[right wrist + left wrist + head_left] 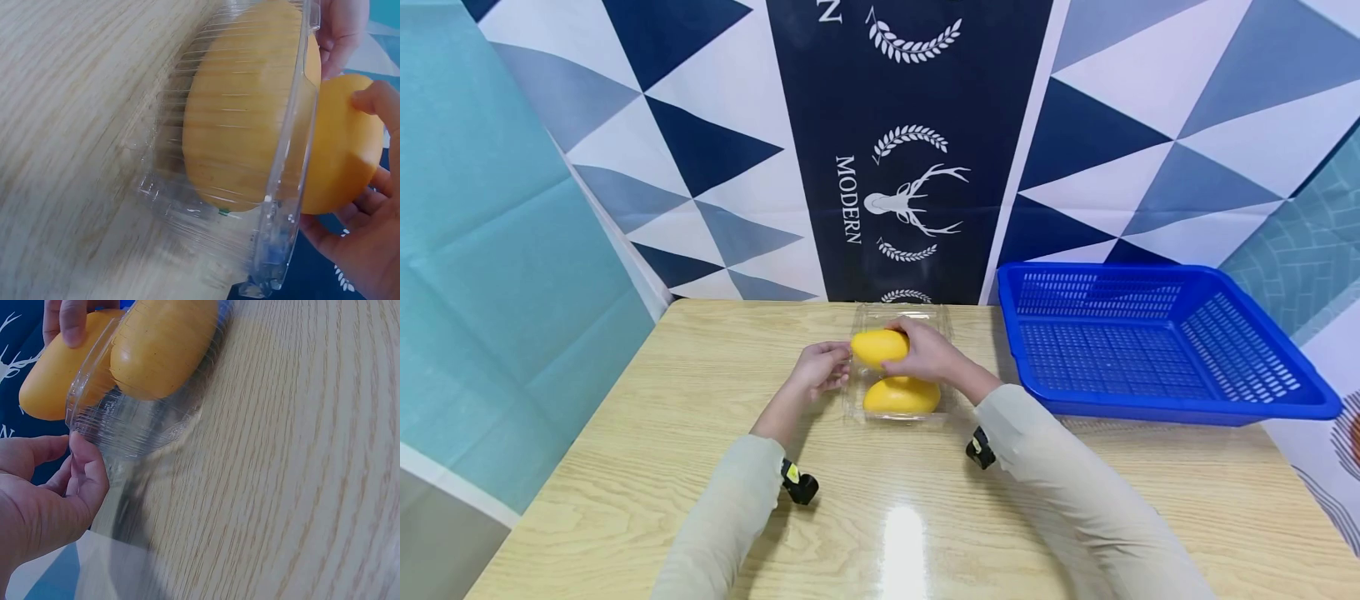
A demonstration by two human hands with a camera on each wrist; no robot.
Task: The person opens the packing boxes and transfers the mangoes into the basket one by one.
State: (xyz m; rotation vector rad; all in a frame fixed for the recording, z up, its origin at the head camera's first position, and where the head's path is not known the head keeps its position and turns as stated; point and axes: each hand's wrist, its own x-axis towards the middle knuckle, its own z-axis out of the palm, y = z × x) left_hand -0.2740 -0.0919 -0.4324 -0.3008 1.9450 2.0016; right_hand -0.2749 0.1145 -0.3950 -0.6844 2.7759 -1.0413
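A clear plastic clamshell box [284, 156] lies on the table with its lid folded back toward the wall. One yellow mango [901, 396] lies inside, in the near half. My right hand [928, 350] grips a second yellow mango [878, 347], fingers on its far side and thumb on its near side, over the far half of the box. At the box's left side, my left hand [822, 368] pinches the rim between thumb and fingertips, as the left wrist view shows. The held mango's tip points toward the left hand.
A blue plastic basket [1172, 404] with slotted walls stands at the right, close to the box. Behind the wooden table [700, 400] hangs a patterned cloth [722, 150]. Small black cameras [800, 483] are strapped to both wrists.
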